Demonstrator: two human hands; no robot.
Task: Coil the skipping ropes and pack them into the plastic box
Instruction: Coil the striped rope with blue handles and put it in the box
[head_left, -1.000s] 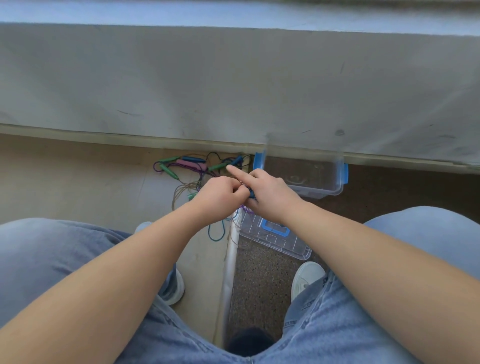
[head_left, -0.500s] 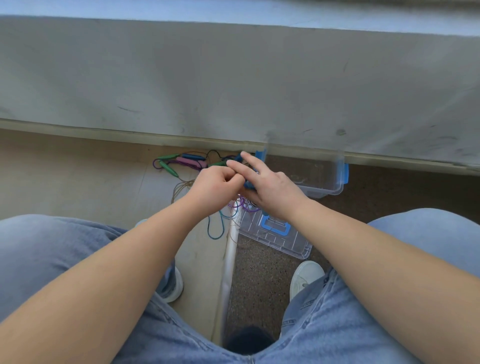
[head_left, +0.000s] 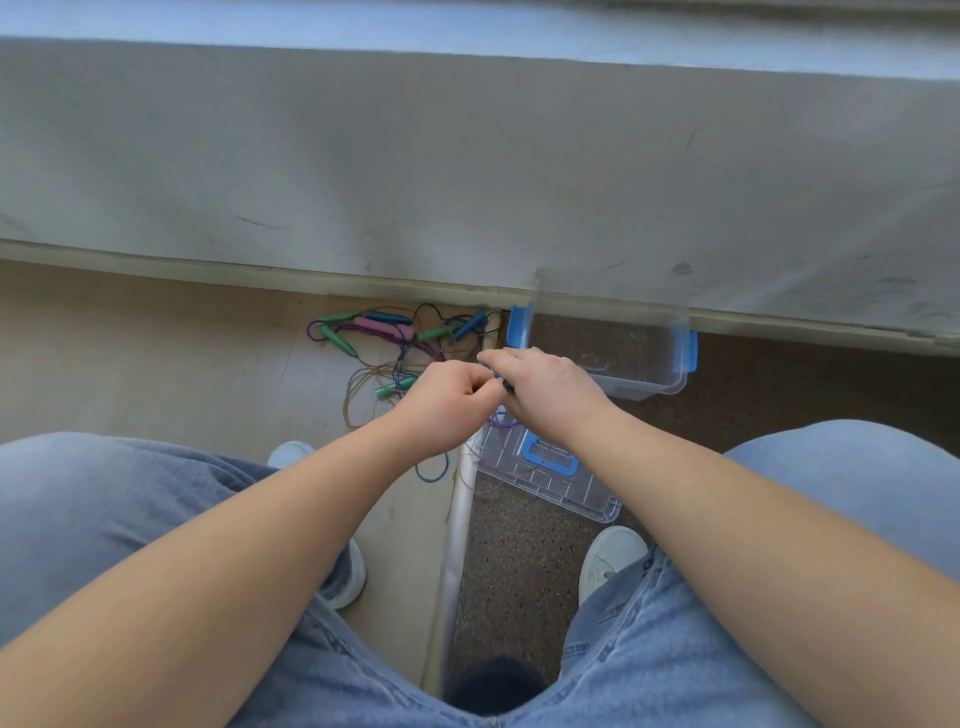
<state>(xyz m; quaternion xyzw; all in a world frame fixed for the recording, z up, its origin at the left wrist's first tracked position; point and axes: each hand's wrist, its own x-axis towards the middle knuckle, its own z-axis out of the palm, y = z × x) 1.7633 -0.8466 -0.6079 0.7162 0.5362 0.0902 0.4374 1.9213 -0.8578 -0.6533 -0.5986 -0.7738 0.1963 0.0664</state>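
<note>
Curling in since half a second ago, the right hand's (head_left: 553, 395) fingers (head_left: 501, 358) are now folding down over the skipping rope (head_left: 496, 375), where the index finger was then stretching out straight across the left knuckles. The left hand (head_left: 451, 402) is staying balled in a fist, its fingers gripping the same rope, and the two hands are still touching knuckle to knuckle above the floor, just near and left of the plastic box (head_left: 670, 387). Only a short dark blue and purple stretch of the held rope is showing between the hands. Thin purple loops (head_left: 503, 422) are hanging just below them, and whether these are forming a neat coil is staying unclear. The box is sitting open against the far wall, clear with blue latches, and its lid (head_left: 592, 499) is lying flat on the floor nearer the person, beneath the right wrist. Left of the box, a loose pile of ropes (head_left: 387, 332) with green, blue and pink handles is lying tangled on the floor, with brown and blue cords trailing toward the hands.
</note>
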